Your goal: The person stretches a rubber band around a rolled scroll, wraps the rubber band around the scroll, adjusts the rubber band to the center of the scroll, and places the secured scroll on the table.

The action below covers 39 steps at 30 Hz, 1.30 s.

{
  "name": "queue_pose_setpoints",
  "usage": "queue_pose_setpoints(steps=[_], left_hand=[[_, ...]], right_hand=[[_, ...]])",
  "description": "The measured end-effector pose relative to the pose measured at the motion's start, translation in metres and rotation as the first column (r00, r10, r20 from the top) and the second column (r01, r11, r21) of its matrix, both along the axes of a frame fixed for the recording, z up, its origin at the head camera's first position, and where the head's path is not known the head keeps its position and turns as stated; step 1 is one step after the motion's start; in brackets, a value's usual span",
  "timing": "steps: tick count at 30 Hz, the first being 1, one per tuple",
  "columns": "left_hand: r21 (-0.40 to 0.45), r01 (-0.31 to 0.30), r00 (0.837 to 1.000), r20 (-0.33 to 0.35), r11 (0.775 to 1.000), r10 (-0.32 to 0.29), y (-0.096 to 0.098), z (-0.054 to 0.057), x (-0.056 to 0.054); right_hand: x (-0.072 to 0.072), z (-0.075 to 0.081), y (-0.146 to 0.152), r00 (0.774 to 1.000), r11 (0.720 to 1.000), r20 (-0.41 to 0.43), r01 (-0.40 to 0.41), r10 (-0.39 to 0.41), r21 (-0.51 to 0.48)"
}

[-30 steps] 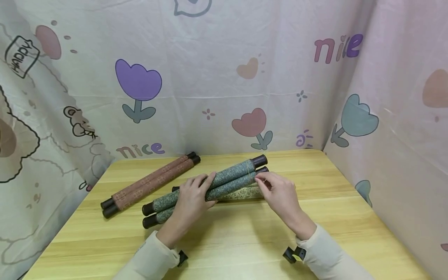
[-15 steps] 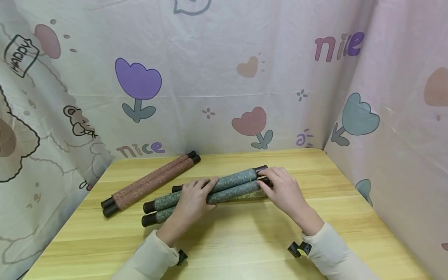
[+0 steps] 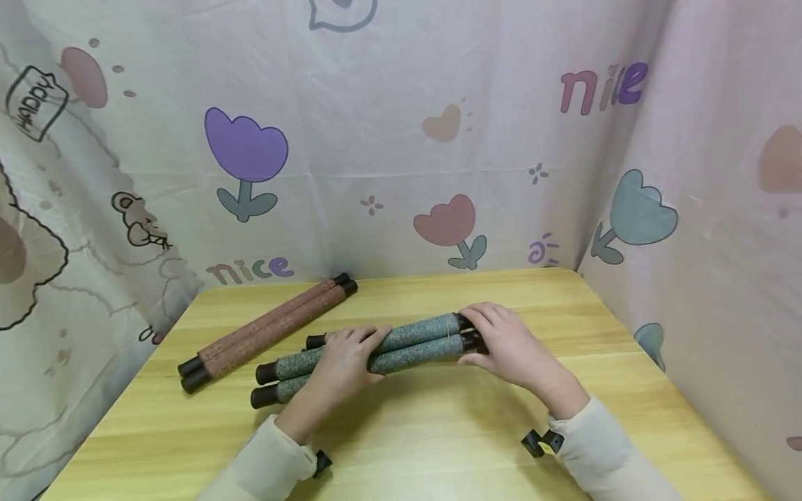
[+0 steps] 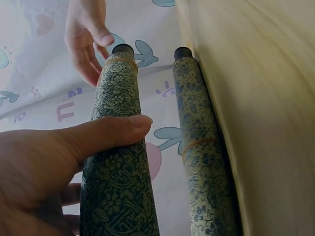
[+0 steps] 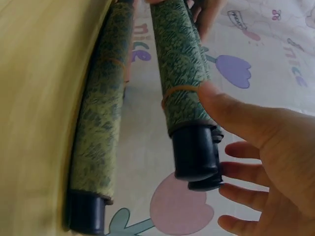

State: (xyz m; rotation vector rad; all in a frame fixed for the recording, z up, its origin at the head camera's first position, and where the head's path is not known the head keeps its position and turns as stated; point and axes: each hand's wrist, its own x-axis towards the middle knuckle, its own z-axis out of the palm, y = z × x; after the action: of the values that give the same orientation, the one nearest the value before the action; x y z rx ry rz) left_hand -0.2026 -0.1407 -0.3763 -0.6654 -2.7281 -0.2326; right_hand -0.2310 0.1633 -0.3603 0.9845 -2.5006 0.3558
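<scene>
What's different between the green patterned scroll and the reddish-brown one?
The green scroll is gripped by the left hand; the reddish-brown scroll lies on the table with no hand on it.
The green scroll has a rubber band near one end; I can make out none on the reddish-brown scroll.

Both are double rolls with dark end caps.

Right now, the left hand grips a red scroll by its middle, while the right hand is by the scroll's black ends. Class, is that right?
Not quite: the colour is wrong. The left hand grips a green scroll by its middle, as the left wrist view shows, while the right hand is by the scroll's black ends.
</scene>
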Motion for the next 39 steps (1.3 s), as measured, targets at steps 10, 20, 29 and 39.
queue_pose_setpoints(steps=[10,20,29,39], left_hand=[[-0.013,0.040,0.995,0.097,0.999,-0.039,0.000,-0.009,0.005],[0.008,0.068,0.983,0.172,0.998,-0.068,-0.003,-0.011,0.006],[0.050,0.121,0.966,0.222,0.991,-0.129,-0.006,-0.009,0.005],[0.095,0.162,0.950,0.256,0.982,-0.181,-0.009,-0.009,0.003]], right_hand=[[0.002,-0.015,0.008,1.000,0.987,0.023,-0.022,0.019,0.160],[0.004,-0.020,0.007,0.998,0.965,0.058,-0.017,0.001,0.262],[0.003,-0.022,0.006,0.999,0.956,0.049,-0.037,0.024,0.290],[0.003,-0.026,0.003,0.997,0.974,0.074,-0.036,0.020,0.224]])
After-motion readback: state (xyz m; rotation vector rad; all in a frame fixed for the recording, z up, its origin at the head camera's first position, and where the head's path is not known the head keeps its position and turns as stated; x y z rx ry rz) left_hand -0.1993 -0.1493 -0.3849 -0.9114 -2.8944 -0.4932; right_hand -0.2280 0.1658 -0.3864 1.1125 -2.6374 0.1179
